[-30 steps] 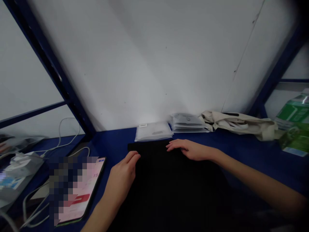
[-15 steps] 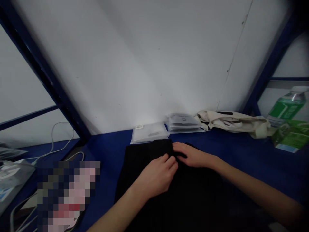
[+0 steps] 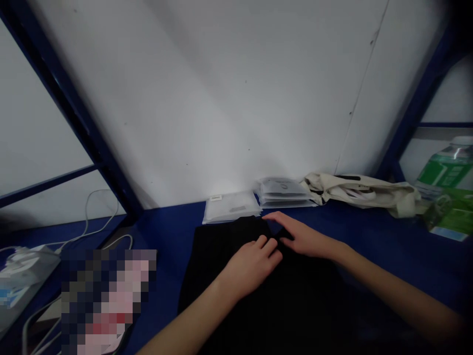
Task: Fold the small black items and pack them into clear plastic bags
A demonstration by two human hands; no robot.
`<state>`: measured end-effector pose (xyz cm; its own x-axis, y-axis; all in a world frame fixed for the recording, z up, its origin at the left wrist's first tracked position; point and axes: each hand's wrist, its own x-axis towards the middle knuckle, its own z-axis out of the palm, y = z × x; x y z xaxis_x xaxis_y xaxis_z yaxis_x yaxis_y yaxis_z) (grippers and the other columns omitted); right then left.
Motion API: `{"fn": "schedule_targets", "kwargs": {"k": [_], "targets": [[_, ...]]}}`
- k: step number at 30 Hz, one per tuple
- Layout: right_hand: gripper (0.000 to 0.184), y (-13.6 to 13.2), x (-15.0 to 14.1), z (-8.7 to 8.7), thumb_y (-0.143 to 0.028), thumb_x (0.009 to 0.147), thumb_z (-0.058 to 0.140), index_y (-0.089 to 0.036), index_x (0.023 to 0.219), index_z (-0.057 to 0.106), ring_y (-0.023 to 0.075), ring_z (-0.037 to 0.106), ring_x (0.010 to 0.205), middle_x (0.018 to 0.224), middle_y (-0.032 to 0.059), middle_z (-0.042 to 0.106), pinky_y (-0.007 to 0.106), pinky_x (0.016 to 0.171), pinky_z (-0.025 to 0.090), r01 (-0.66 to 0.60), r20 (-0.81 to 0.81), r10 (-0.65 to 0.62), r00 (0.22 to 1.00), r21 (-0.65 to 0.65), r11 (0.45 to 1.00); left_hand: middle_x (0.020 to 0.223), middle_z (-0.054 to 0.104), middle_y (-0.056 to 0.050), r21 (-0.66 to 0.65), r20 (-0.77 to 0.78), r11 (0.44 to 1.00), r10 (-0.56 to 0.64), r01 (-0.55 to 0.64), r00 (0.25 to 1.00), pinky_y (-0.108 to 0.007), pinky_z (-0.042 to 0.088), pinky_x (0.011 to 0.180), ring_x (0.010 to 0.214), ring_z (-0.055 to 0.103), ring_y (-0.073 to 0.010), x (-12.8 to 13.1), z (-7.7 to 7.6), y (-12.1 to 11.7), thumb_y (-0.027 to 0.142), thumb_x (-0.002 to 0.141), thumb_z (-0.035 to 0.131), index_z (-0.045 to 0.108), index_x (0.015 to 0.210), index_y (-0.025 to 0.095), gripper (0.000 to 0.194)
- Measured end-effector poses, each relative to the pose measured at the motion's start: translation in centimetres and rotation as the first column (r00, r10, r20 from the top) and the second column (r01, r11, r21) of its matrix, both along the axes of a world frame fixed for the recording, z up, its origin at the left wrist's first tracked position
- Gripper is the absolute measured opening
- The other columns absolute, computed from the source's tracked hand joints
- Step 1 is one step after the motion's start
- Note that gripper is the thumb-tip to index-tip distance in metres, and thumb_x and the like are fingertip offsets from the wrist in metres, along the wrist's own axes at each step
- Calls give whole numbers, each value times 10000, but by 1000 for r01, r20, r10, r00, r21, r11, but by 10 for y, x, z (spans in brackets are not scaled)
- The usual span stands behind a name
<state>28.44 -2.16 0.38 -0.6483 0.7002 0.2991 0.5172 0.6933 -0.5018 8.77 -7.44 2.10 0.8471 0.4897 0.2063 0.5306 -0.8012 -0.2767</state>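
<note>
A black cloth lies folded on the blue table in front of me. My left hand rests on the cloth near its far edge, fingers curled and pinching the fabric. My right hand reaches in from the right and meets the left one. Its forefinger lies along the cloth's far edge, and a fold of black fabric sits between forefinger and thumb. The fingertips of both hands touch at the same spot on the cloth.
Clear plastic packets and a small stack of them lie against the white wall. A cream cloth bag and green bottle are at right. A phone, white cables and a charger lie left.
My left hand moved from the cloth's left corner to the middle of its far edge, beside my right hand. Both hands went from lying flat to pinching the fabric.
</note>
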Motion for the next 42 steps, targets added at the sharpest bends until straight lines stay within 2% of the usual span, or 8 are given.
{"fn": "schedule_targets", "kwargs": {"k": [5, 10, 14, 17, 23, 29, 35, 42], "targets": [[755, 3, -11, 2, -102, 654, 586, -240, 1341, 306, 249, 260, 1282, 1421, 101, 253, 455, 1033, 247, -50, 53, 45, 998, 109, 993, 1018, 544, -75, -20, 125, 999, -31, 34, 992, -319, 495, 768, 957, 496, -204, -8, 13, 8, 80, 832, 403, 513, 992, 127, 200], [440, 8, -25, 10, -61, 659, 536, -201, 1076, 544, 230, 453, 1127, 1237, 92, 500, 417, 947, 354, -91, -148, 119, 982, 185, 979, 1178, 505, -80, -162, 382, 970, -107, 180, 918, -324, 438, 907, 1089, 474, -189, -17, 29, 6, 134, 835, 413, 455, 1139, 170, 309], [278, 9, -22, 14, -145, 705, 552, -188, 977, 589, 203, 590, 835, 888, 27, 648, 351, 755, 466, 9, -286, -3, 958, 19, 1000, 1169, 519, -77, -275, 698, 956, 122, 106, 705, -323, 437, 886, 1025, 522, -170, -35, 38, 18, 281, 892, 382, 395, 1203, 204, 320], [344, 13, -16, 13, -190, 670, 615, -178, 1012, 583, 221, 595, 881, 916, 29, 658, 361, 790, 464, 177, -454, -183, 872, -54, 983, 1039, 580, -54, -315, 746, 944, 308, -94, 591, -325, 441, 842, 947, 552, -166, -54, 33, 45, 285, 918, 302, 480, 1084, 205, 256], [397, 24, -3, 14, -363, 657, 686, -189, 1003, 596, 251, 608, 924, 998, 63, 661, 422, 849, 466, 372, -707, -457, 540, -287, 883, 1123, 560, -72, -336, 336, 805, 587, -489, 736, -317, 428, 843, 1042, 518, -211, -73, 4, 97, 237, 833, 451, 544, 1028, 196, 220], [378, 30, 6, 14, -366, 641, 707, -199, 967, 610, 257, 617, 912, 980, 50, 668, 444, 854, 478, 338, -749, -470, 468, -340, 878, 1046, 600, -74, -320, 209, 778, 615, -541, 760, -269, 443, 724, 963, 558, -204, -72, -10, 114, 182, 810, 457, 579, 979, 178, 208], [335, 28, 7, 18, -358, 627, 714, -197, 902, 611, 256, 609, 921, 977, 59, 665, 450, 881, 459, 391, -780, -481, 401, -329, 860, 940, 610, -105, -201, 190, 778, 627, -595, 755, -289, 431, 684, 887, 571, -212, -69, 3, 110, 198, 890, 322, 561, 900, 158, 243], [366, 27, 11, 20, -348, 611, 726, -186, 920, 615, 256, 610, 908, 952, 58, 670, 444, 861, 467, 462, -828, -474, 299, -309, 832, 935, 602, -85, -94, 138, 860, 511, -502, 848, -284, 433, 669, 854, 576, -207, -76, 33, 63, 132, 884, 306, 480, 1048, 167, 242]]}}
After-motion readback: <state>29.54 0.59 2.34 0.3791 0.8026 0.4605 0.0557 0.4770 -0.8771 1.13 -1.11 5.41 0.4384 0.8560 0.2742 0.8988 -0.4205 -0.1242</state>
